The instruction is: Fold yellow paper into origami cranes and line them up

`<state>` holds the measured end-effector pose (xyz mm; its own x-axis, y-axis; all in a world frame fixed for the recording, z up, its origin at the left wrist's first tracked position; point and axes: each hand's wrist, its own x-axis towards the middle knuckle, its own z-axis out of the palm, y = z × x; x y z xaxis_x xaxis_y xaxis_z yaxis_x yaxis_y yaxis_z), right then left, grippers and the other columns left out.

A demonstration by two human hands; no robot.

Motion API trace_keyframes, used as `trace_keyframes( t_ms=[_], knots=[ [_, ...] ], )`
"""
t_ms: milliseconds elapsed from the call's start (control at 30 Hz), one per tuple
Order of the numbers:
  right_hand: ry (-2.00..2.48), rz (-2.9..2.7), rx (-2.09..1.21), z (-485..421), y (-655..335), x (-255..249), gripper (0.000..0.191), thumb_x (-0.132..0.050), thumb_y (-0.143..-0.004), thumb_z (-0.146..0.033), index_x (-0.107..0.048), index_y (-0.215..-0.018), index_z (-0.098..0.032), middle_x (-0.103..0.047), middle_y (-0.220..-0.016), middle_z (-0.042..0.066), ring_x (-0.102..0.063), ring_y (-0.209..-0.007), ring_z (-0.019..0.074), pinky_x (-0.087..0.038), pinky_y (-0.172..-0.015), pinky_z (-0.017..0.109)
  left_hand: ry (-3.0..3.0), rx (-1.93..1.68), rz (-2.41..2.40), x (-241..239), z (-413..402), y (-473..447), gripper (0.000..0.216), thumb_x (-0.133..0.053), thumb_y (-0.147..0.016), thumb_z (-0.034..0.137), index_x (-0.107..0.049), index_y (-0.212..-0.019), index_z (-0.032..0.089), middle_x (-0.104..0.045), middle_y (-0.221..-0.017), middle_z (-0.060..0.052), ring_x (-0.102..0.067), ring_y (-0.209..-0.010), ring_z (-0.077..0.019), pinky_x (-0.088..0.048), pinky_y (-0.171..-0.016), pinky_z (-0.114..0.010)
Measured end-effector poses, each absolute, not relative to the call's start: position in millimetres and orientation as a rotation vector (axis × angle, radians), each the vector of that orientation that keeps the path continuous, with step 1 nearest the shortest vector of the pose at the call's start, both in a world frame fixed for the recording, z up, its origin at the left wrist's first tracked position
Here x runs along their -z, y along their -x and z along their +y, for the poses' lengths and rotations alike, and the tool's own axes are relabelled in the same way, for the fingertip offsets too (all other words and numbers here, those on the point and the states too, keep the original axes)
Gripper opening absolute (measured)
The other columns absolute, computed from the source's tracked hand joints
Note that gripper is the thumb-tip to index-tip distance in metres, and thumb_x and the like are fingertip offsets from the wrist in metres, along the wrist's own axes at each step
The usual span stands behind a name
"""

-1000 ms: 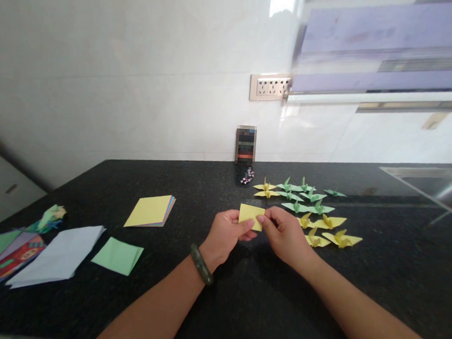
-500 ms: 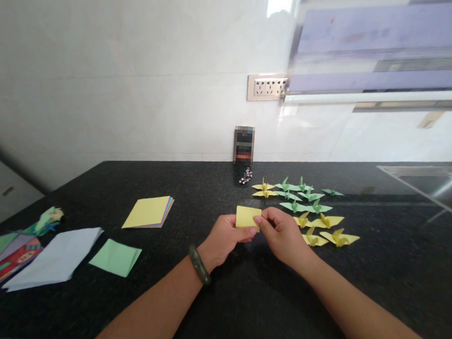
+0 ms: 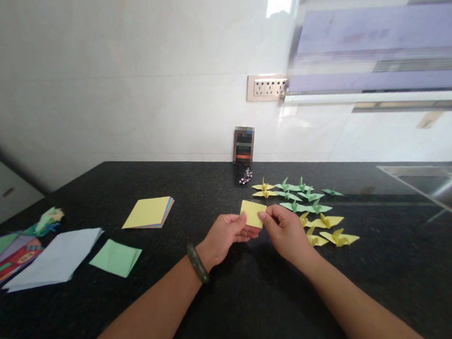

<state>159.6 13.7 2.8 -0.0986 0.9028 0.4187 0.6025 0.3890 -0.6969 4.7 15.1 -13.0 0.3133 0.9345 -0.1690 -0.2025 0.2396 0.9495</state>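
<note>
A small folded square of yellow paper (image 3: 252, 213) is held up over the dark countertop. My left hand (image 3: 227, 234) grips its left edge, thumb in front and fingers behind and below. At its right edge, my right hand (image 3: 286, 229) pinches the paper between thumb and fingers. Just beyond my right hand lie several yellow paper cranes (image 3: 339, 238), partly hidden by it, and several green paper cranes (image 3: 307, 207). Two more yellow cranes (image 3: 263, 193) lie beyond the folded paper.
Left of my hands lie a stack of coloured paper (image 3: 147, 212), a green sheet (image 3: 116, 258), white paper (image 3: 57, 261) and a colourful packet (image 3: 12, 260). A phone-like dark object (image 3: 243, 146) leans on the wall by a beaded strap (image 3: 245, 177). A sink (image 3: 433, 192) is at right.
The yellow paper has risen slightly and tilted, showing more of its square face. My left thumb has shifted up onto its left edge; the right hand keeps its pinch.
</note>
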Motion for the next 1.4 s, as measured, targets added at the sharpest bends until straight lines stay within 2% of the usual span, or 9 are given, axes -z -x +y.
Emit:
trace_keyframes(
  t_ms=[133, 233, 333, 567, 700, 833, 1033, 1200, 1400],
  knots=[
    [1.341, -1.801, -0.483, 14.4, -161.5, -5.2, 0.030, -0.045, -0.081, -0.032, -0.039, -0.055, -0.019, -0.039, -0.052, -0.003, -0.038, -0.051, 0.0105, -0.030, -0.050, 0.022, -1.054, -1.046, 0.939, 10.6, 17.2, -2.7, 0.049, -0.051, -0.074, 0.055, -0.066, -0.090, 0.011, -0.069, -0.083, -0.011, -0.063, -0.071, -0.0178, -0.046, -0.065, -0.029],
    [1.315, -1.865, -0.510, 13.3, -159.8, -4.8, 0.029, -0.045, -0.081, -0.031, -0.040, -0.055, -0.018, -0.041, -0.053, -0.003, -0.039, -0.052, 0.0106, -0.031, -0.050, 0.022, -1.087, -1.166, 0.857, 6.1, 15.7, -4.4, 0.037, -0.071, -0.062, 0.038, -0.065, -0.089, 0.013, -0.068, -0.084, -0.006, -0.061, -0.074, -0.0151, -0.046, -0.068, -0.026],
    [1.264, -1.933, -0.506, 11.3, -156.6, -2.8, 0.027, -0.046, -0.081, -0.029, -0.041, -0.057, -0.018, -0.043, -0.054, -0.003, -0.041, -0.053, 0.0108, -0.031, -0.052, 0.022, -1.056, -1.279, 0.897, 3.2, 13.6, -6.5, 0.030, -0.077, -0.053, 0.027, -0.063, -0.076, 0.013, -0.065, -0.067, 0.000, -0.057, -0.061, -0.0107, -0.044, -0.060, -0.023],
    [1.232, -1.974, -0.537, 9.6, -154.6, -0.6, 0.027, -0.046, -0.081, -0.028, -0.041, -0.056, -0.019, -0.043, -0.055, -0.003, -0.042, -0.054, 0.0109, -0.032, -0.054, 0.023, -1.114, -1.379, 1.081, 8.9, 15.7, -5.7, 0.036, -0.062, -0.068, 0.045, -0.056, -0.055, 0.012, -0.050, -0.048, 0.003, -0.041, -0.046, -0.0061, -0.033, -0.046, -0.019],
    [1.269, -1.879, -0.612, 11.8, -155.4, -0.9, 0.028, -0.046, -0.080, -0.031, -0.041, -0.056, -0.018, -0.041, -0.054, -0.003, -0.039, -0.053, 0.0105, -0.030, -0.051, 0.023, -1.048, -1.297, 0.985, 11.7, 17.6, -5.2, 0.050, -0.045, -0.074, 0.060, -0.058, -0.064, 0.013, -0.055, -0.054, -0.001, -0.049, -0.049, -0.0093, -0.038, -0.049, -0.022],
    [1.285, -1.693, -0.758, 13.9, -155.5, 0.3, 0.032, -0.048, -0.078, -0.037, -0.039, -0.054, -0.018, -0.035, -0.049, -0.005, -0.033, -0.048, 0.0088, -0.027, -0.046, 0.022, -1.167, -1.175, 1.058, 9.7, 17.0, -5.5, 0.035, -0.067, -0.062, 0.045, -0.062, -0.067, 0.011, -0.061, -0.059, -0.003, -0.053, -0.052, -0.0101, -0.042, -0.054, -0.022],
    [1.222, -1.540, -1.005, 14.1, -153.8, 1.5, 0.028, -0.055, -0.074, -0.042, -0.050, -0.063, -0.017, -0.040, -0.049, -0.006, -0.033, -0.042, 0.0070, -0.026, -0.041, 0.020, -1.275, -1.134, 1.158, 5.9, 17.4, -3.4, 0.021, -0.065, -0.065, 0.032, -0.062, -0.060, 0.012, -0.061, -0.053, -0.002, -0.052, -0.048, -0.0100, -0.042, -0.050, -0.022],
    [1.236, -1.509, -1.034, 16.6, -156.7, 0.0, 0.031, -0.057, -0.072, -0.045, -0.056, -0.065, -0.015, -0.040, -0.047, -0.006, -0.031, -0.042, 0.0066, -0.024, -0.041, 0.021, -1.415, -1.085, 1.202, 4.5, 18.0, -0.5, 0.022, -0.064, -0.065, 0.032, -0.061, -0.055, 0.013, -0.060, -0.051, -0.002, -0.051, -0.047, -0.0104, -0.038, -0.048, -0.022],
    [1.282, -1.603, -1.075, 15.6, -156.6, -3.6, 0.032, -0.058, -0.070, -0.043, -0.053, -0.055, -0.015, -0.039, -0.046, -0.006, -0.030, -0.044, 0.0066, -0.024, -0.044, 0.022, -1.237, -1.342, 1.244, 3.9, 21.1, 1.1, 0.029, -0.064, -0.065, 0.039, -0.056, -0.054, 0.013, -0.052, -0.046, 0.003, -0.044, -0.045, -0.0074, -0.035, -0.047, -0.020]
  ],
)
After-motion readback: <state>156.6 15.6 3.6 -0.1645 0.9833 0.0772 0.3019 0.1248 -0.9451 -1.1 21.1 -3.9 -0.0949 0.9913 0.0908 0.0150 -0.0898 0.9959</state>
